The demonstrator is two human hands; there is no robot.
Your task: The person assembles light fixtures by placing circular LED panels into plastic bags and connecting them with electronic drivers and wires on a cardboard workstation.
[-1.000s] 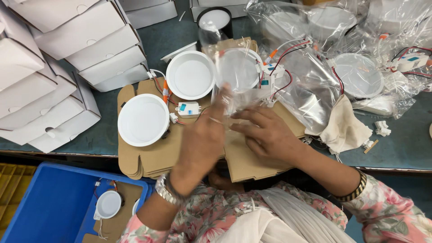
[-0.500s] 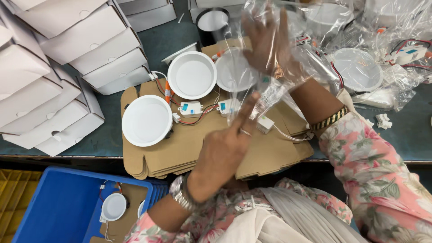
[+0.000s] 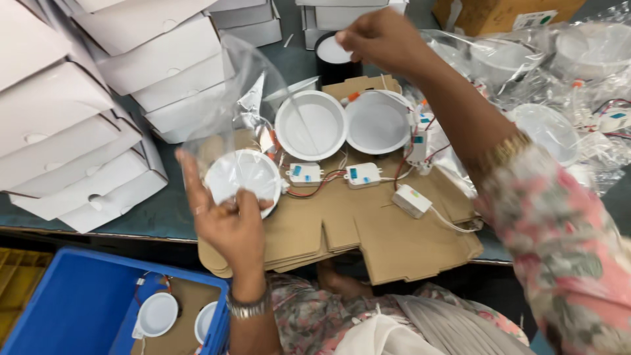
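Since earlier, both hands, left (image 3: 227, 220) and right (image 3: 381, 39), pinch a clear bag (image 3: 230, 105) stretched diagonally.

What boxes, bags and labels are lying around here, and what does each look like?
White cartons: stacked at left, flat, rectangular.
Clear plastic bag: held up by left hand, see-through, crinkled.
Flat brown cardboard: stacked mid-table, die-cut, unfolded.
Brown box: top right, with white and green label.
Bagged lamps: right, clear wrappers.
Blue crate: lower left.

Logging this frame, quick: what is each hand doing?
Left hand: closed on the clear plastic bag.
Right hand: fingers pinched together; held item cannot be told.
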